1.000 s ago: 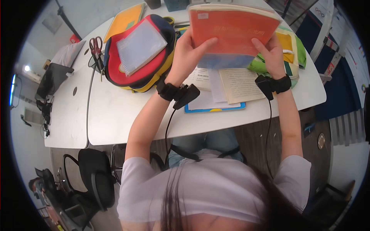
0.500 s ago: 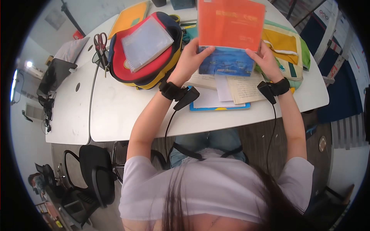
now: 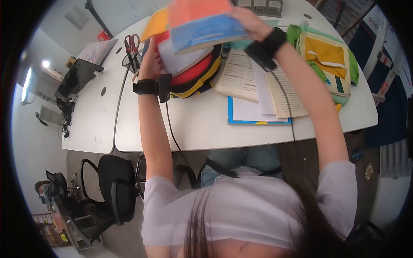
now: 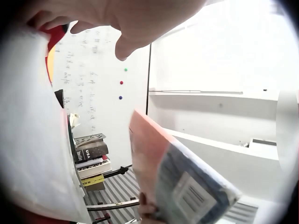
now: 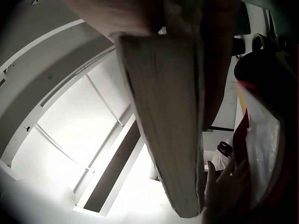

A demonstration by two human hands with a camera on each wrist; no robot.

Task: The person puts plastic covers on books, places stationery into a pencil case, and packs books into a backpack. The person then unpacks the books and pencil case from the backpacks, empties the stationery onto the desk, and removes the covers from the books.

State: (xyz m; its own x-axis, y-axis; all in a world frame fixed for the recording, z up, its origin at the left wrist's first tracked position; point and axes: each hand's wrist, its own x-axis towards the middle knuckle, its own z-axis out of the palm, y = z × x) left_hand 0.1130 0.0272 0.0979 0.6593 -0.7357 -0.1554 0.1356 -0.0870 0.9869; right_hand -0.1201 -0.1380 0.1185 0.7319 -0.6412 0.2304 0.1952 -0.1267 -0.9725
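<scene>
My right hand (image 3: 251,23) grips a thick orange-and-blue book (image 3: 206,32) by its right side, holding it up above the red, navy and yellow backpack (image 3: 193,74). A spiral notebook with a clear cover (image 3: 178,63) lies on the backpack, partly hidden by the book. At the backpack's left side is my left hand (image 3: 149,64), thumb and fingers spread in the right wrist view, with the notebook right beside it. The left wrist view shows the book's barcode (image 4: 195,198); the right wrist view looks along its page edges (image 5: 163,107).
Open books (image 3: 241,77) and papers lie over a blue-edged board (image 3: 258,122) at the table's middle. A green and yellow bag (image 3: 327,64) stands at the right. Scissors (image 3: 132,43) stand in a holder at the left, and a grey basket (image 3: 260,7) sits at the back.
Both hands held the book upright over the open books. The left hand has let go and moved left to the backpack; the right hand has carried the book left above it.
</scene>
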